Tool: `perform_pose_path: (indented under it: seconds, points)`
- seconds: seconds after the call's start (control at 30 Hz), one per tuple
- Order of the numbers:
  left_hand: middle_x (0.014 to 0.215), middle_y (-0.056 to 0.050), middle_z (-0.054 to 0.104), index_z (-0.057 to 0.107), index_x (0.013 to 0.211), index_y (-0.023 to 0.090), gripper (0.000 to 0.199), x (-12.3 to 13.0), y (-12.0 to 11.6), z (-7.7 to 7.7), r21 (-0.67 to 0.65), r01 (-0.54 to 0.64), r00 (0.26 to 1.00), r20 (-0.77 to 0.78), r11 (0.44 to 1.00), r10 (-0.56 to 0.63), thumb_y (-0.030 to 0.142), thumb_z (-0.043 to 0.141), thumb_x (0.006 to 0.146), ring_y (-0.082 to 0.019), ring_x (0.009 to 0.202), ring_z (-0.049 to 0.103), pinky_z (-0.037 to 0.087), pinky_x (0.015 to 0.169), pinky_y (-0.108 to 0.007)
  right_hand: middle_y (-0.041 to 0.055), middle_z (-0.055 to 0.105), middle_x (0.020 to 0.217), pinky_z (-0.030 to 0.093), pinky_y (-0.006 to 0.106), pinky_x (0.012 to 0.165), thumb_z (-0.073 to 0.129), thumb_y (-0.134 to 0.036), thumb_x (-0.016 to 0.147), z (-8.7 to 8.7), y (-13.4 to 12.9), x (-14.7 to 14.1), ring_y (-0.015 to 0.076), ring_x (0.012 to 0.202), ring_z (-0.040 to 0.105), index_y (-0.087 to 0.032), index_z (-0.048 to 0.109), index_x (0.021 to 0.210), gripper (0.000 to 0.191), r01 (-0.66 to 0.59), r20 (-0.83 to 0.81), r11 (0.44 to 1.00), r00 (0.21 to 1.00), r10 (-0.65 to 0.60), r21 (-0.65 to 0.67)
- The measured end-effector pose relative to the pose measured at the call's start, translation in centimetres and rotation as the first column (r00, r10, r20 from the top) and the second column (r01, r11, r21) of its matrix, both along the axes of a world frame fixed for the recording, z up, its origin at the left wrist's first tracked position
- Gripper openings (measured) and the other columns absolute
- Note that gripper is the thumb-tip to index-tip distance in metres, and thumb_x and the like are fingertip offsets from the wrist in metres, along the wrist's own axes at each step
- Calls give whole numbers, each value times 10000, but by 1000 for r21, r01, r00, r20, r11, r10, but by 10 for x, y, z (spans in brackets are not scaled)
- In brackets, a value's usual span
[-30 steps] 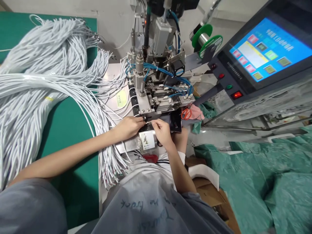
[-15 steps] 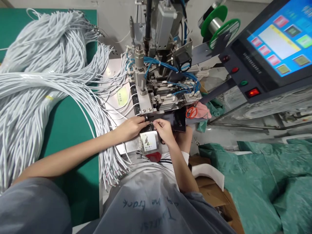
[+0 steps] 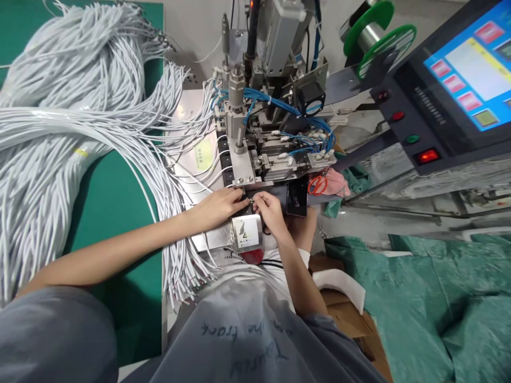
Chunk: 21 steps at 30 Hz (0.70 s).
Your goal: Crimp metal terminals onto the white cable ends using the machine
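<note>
At the front of a benchtop machine, my two hands nearly meet. My right hand is closed in a pinch on a small metal connector. From the other side my left hand reaches in, its thumb pointing at that connector and its fingers bent over a black holder; what lies under them is hidden. White cables run beneath my left forearm, and several go into the black blocks along the machine's side. Just below my hands sits a box with a white label.
Large bundles of white cable cover the green mat on the left. To the right are a black phone, orange-handled scissors, a wire spool and a control screen. Green sheeting lies lower right.
The view has shifted slightly, so the machine and screen sit a little further right. My left thumb now lies straighter toward the connector; my right hand keeps its pinch.
</note>
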<state>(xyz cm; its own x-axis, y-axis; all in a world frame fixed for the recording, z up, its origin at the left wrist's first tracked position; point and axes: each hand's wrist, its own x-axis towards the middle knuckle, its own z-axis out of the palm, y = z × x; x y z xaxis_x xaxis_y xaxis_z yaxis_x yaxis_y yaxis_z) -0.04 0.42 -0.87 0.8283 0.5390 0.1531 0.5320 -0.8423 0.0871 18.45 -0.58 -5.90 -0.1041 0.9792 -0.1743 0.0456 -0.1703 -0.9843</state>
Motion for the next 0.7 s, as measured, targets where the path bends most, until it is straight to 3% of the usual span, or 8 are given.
perform_pose_path:
  seconds: [0.27, 0.4, 0.5, 0.7]
  points:
    - [901, -107, 560, 578, 1124, 66, 339, 1, -6, 11, 9, 6, 998, -70, 1000, -5, 50, 412, 828, -203, 807, 523, 462, 699, -331, -58, 370, 511, 310, 213, 458, 483, -459, 810, -8, 5, -3, 94, 484, 361, -201, 432, 627, 321, -73, 91, 995, 994, 67, 65]
    - [780, -86, 571, 635, 787, 104, 159, -3, -11, 19, 20, -87, 989, -121, 996, 89, 95, 478, 809, -199, 729, 525, 424, 628, -329, -58, 348, 509, 305, 214, 465, 478, -480, 813, -11, 7, -2, 100, 496, 355, -204, 426, 619, 341, -77, 140, 992, 988, 62, 104]
    - [741, -80, 573, 578, 628, 125, 172, -7, -12, 20, 12, -145, 979, -140, 989, 145, 106, 509, 785, -191, 684, 522, 405, 593, -322, -58, 349, 512, 307, 215, 472, 475, -476, 815, -11, 6, -2, 102, 503, 356, -204, 427, 617, 340, -75, 164, 990, 985, 55, 118]
    - [754, -58, 600, 612, 733, 122, 138, -11, -13, 22, -18, -138, 976, -171, 990, 133, 90, 492, 793, -165, 621, 532, 419, 598, -316, -58, 368, 513, 312, 215, 485, 483, -422, 808, -8, 8, -2, 101, 502, 362, -201, 442, 610, 300, -50, 218, 988, 976, 17, 144]
